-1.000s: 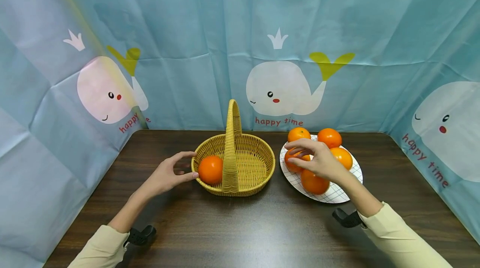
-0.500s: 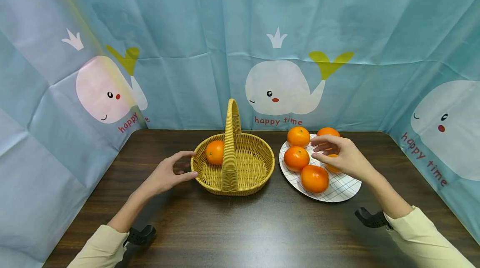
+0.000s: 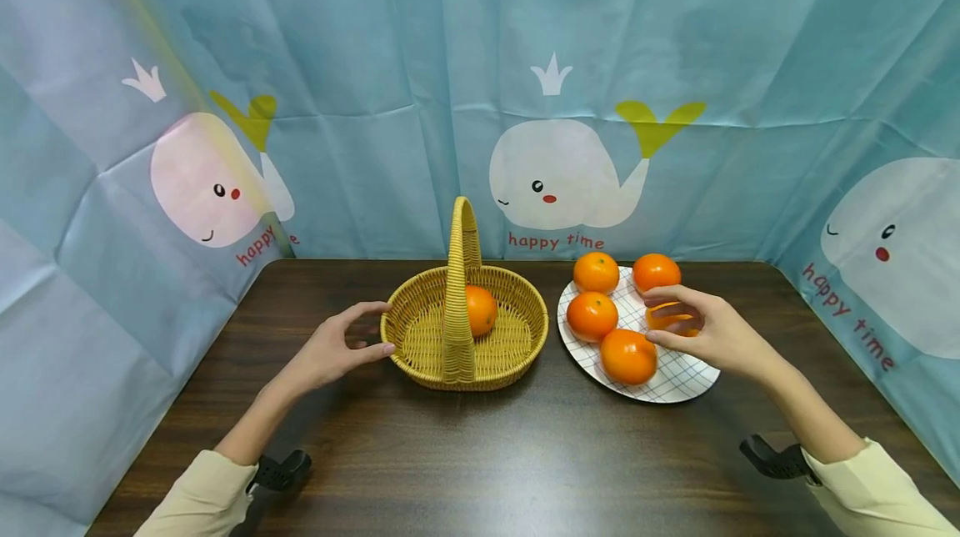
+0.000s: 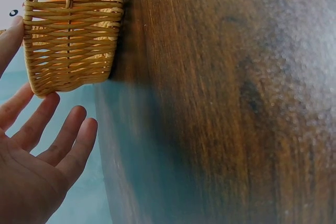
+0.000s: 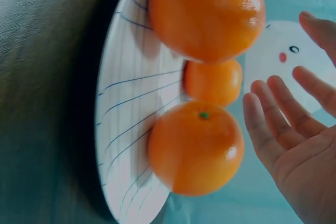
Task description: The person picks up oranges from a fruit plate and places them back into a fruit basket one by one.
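Observation:
In the head view, a yellow wicker basket [image 3: 510,358] with a tall handle stands at mid-table with one mandarin orange [image 3: 482,310] in it, partly behind the handle. My left hand [image 3: 330,353] touches the basket's left rim, thumb and fingers spread apart. The left wrist view shows its fingertips against the wicker side [image 4: 73,40]. On a white plate [image 3: 675,387] with a grid pattern lie several mandarin oranges [image 3: 628,356]. Over the plate's right side hovers my right hand [image 3: 716,333], holding nothing, fingers loosely bent. It partly hides the mandarin at the right [image 5: 197,148].
The dark wooden table [image 3: 480,454] runs along a blue whale-print curtain [image 3: 360,170] at its back and sides. The basket's handle [image 3: 459,287] rises high across its middle. Plate and basket stand side by side with a narrow gap between them.
The mandarin in the basket has rolled from the left end past the handle toward the middle. My right hand has moved right across the plate. The left hand stays at the rim.

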Available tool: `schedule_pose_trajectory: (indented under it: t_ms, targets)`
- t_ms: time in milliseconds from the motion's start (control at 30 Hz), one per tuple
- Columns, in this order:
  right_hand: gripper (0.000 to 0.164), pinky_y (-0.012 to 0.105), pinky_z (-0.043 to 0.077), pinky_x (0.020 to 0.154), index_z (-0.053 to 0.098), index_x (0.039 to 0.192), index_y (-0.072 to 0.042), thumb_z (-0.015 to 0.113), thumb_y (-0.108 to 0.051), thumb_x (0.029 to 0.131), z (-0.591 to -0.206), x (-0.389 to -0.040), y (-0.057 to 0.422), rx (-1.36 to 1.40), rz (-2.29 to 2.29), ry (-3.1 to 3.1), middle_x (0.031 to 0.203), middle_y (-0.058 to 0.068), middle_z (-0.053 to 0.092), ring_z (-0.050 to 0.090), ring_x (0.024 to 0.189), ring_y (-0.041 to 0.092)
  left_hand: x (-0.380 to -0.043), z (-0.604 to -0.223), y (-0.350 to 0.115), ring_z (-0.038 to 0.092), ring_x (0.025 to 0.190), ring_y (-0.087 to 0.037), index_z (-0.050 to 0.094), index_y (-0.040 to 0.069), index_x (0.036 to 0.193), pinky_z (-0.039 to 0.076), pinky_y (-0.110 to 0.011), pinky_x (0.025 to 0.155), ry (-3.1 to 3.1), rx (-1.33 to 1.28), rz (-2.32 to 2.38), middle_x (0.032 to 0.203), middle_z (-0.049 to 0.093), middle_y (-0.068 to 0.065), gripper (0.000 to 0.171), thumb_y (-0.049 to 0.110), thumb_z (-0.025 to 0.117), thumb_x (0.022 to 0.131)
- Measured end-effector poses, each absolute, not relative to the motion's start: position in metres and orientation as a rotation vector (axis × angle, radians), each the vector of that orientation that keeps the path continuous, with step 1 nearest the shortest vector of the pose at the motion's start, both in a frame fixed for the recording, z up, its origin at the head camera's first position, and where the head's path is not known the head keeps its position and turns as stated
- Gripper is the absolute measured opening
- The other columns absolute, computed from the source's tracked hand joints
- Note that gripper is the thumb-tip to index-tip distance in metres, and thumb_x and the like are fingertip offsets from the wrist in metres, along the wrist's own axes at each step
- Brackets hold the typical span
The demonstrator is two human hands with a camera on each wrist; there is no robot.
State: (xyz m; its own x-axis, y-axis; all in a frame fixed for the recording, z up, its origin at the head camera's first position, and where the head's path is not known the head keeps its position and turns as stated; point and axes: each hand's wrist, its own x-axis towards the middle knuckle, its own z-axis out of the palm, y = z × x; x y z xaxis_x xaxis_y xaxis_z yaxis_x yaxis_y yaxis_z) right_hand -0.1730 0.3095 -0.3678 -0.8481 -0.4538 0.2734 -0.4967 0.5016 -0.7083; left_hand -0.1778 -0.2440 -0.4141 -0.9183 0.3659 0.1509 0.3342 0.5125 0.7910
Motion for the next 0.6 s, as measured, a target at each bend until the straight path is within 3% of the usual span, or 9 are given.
schedule_pose_trajectory:
  t_ms: [300,600]
  targets:
    - [0.065,0.036,0.059,0.084,0.055,0.14,-0.012,0.086,-0.012,0.084,-0.375,-0.162,0.317,0.926,1.247,-2.729,0.131,0.006,0.061,0.064,0.111,0.035,-0.18,-0.416,-0.246,0.058,0.12,-0.046,0.053,0.004,0.144,0.052,-0.058,0.092,2.7,0.617,1.397,0.143,0.052,-0.021,0.063,0.023,0.081,0.09]
    - [0.088,0.04,0.056,0.091,0.039,0.154,-0.016,0.088,-0.026,0.082,-0.384,-0.148,0.317,0.885,1.299,-2.882,0.151,0.006,0.043,0.052,0.126,0.039,-0.182,-0.416,-0.245,0.058,0.118,-0.047,0.053,0.004,0.143,0.052,-0.058,0.092,2.698,0.622,1.391,0.142,0.052,-0.022,0.063,0.022,0.081,0.09]
